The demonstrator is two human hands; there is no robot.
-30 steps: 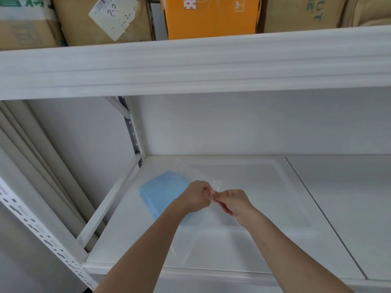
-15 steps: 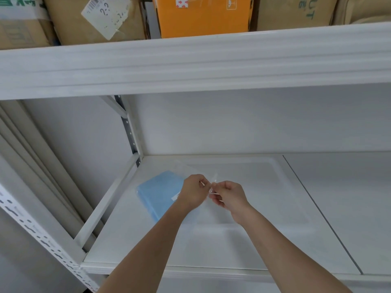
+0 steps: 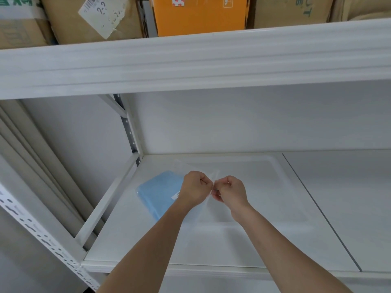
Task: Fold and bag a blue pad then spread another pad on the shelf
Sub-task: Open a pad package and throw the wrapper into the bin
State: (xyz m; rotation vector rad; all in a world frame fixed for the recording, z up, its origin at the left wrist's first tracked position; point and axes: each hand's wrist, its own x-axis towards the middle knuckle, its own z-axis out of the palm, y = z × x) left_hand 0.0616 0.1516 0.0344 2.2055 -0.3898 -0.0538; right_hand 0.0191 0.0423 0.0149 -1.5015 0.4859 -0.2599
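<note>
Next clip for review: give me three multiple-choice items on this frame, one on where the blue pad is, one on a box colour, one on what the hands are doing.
1. Where does the blue pad lie?
A. on the top shelf
B. on the lower shelf, inside the clear bag
C. on the floor

2. What colour is the middle box on the top shelf?
A. orange
B. green
C. black

3. What are the left hand and right hand doing?
A. resting flat
B. hanging idle
C. both pinching the bag's edge

Key: 1 B, the pad shows through the plastic; 2 A, orange between brown cartons; 3 C, fingers curled together on the film.
</note>
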